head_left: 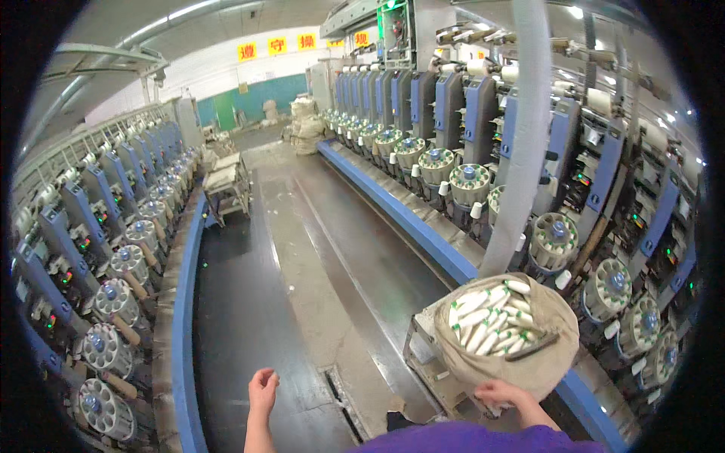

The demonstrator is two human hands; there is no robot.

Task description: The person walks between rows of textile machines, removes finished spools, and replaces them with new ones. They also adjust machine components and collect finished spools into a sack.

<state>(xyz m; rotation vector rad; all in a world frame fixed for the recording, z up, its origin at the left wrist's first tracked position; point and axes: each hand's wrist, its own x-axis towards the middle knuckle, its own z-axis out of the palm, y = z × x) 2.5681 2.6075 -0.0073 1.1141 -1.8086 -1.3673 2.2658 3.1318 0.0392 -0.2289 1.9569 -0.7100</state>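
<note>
My left hand [263,383] hangs over the floor with its fingers curled together, and nothing shows in them. At the near edge of a beige cloth sack [555,370], my right hand [500,392] has its fingers bent against the cloth and seems to grip it; its fingertips are partly hidden. The sack's mouth is rolled wide. Inside lie many white yarn cops [495,321] with green ends, in a loose heap. Across them rests a dark, narrow stick-like piece [532,347]. The sack sits on a metal cart [423,343].
Yarn-winding machines line both sides, with round bobbin magazines [559,241] and blue rails [183,325] along their feet. A grey pole [521,143] rises beside the sack. Farther up the aisle floor [302,302] stand another cart [226,181] and stacked sacks [306,124].
</note>
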